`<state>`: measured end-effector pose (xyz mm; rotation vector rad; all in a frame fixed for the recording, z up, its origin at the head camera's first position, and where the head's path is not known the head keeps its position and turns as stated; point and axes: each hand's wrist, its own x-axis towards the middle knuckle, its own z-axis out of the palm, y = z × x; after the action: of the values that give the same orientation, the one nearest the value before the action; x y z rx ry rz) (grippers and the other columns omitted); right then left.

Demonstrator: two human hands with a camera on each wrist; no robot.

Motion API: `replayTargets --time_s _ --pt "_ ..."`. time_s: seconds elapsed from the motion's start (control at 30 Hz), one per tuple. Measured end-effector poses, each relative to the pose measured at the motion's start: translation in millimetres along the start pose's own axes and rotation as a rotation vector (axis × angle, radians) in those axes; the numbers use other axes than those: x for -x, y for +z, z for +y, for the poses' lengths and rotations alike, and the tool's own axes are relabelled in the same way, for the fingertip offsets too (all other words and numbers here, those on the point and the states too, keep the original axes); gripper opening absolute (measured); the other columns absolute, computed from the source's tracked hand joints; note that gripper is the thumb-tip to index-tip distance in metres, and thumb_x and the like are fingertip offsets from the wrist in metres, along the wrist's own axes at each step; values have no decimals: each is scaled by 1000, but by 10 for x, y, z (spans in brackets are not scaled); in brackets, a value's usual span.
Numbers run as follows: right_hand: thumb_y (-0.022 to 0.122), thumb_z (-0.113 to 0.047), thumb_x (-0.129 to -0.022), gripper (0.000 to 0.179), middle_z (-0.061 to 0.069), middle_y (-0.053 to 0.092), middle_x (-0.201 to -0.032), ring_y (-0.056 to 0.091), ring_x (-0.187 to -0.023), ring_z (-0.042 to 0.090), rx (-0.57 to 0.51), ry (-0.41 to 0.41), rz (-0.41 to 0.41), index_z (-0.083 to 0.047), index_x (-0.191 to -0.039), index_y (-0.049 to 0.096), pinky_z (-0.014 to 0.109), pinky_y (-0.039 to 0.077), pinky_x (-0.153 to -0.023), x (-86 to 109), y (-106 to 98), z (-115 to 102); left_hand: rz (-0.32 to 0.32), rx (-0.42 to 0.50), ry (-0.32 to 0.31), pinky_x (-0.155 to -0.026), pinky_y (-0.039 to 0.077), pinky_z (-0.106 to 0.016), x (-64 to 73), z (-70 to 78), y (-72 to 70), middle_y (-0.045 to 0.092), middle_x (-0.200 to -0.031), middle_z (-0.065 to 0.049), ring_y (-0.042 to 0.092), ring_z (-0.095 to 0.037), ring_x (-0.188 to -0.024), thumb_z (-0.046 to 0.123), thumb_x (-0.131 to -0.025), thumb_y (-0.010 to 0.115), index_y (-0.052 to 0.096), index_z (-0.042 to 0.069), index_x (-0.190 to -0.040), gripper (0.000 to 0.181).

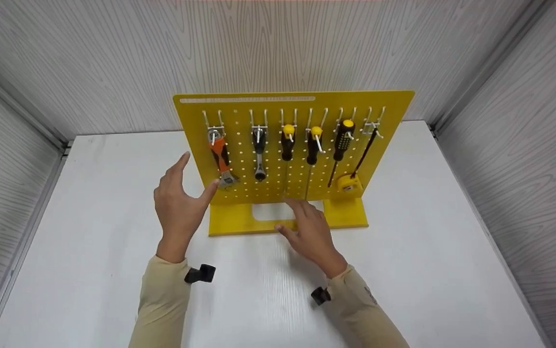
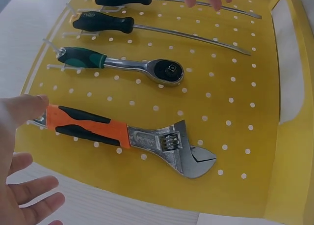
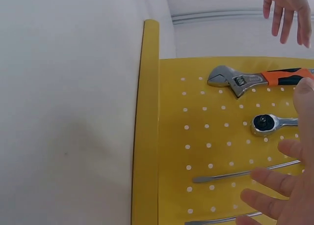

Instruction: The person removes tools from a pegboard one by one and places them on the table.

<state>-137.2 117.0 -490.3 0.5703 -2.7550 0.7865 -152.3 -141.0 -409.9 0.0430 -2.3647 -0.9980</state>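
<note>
My left hand is held up at the left edge of a yellow pegboard, fingers and thumb spread. Closest to it hangs an adjustable wrench with an orange and black handle. The thumb overlaps the wrench's handle end in the left wrist view; I cannot tell if they touch. Lower down, my right hand hovers before the board's base with loosely bent fingers and nothing in them. A ratchet wrench hangs beside the adjustable wrench, followed by two yellow-capped screwdrivers.
Farther right on the board hang a larger screwdriver and a thin dark rod-like tool. A yellow tape measure is at the lower right. The board stands on a white table between grey wood-grain walls.
</note>
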Motion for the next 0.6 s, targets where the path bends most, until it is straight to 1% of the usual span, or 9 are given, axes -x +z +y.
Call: replayTargets --time_s 0.07,0.23,0.33,0.43,0.6 --pt "65 -43 -88 64 13 57 -132 55 -122 32 -5 5 -4 -11 -140 46 52 44 -97 -43 -4 -42 4 5 10 -97 39 -55 -36 21 9 59 -132 -17 54 -36 -119 39 -78 78 50 7 -138 74" --pt "60 -48 -90 65 14 56 -132 55 -120 32 -27 6 -22 -10 -140 45 51 45 -95 -134 -13 -125 21 33 38 -93 39 -52 -132 75 40 61 -125 -17 55 -34 -112 37 -77 80 51 5 -137 74" --pt "58 -49 -91 65 13 56 -133 55 -121 30 -39 0 -35 -10 -141 44 49 46 -96 -172 -12 -162 13 61 37 -92 39 -51 -175 102 60 62 -124 -17 54 -34 -110 34 -77 81 50 3 -137 74" --pt "56 -49 -92 63 11 55 -135 55 -122 29 -55 -8 -49 -10 -141 44 48 46 -98 -205 -4 -197 -14 104 14 -93 40 -50 -202 120 76 62 -124 -17 56 -33 -111 31 -78 80 49 3 -138 73" --pt "55 -47 -94 61 9 52 -141 54 -126 27 -120 -3 -109 -11 -142 42 49 44 -102 -266 16 -264 -106 227 -72 -97 41 -46 -226 118 96 61 -124 -17 58 -30 -113 24 -80 79 45 4 -141 73"
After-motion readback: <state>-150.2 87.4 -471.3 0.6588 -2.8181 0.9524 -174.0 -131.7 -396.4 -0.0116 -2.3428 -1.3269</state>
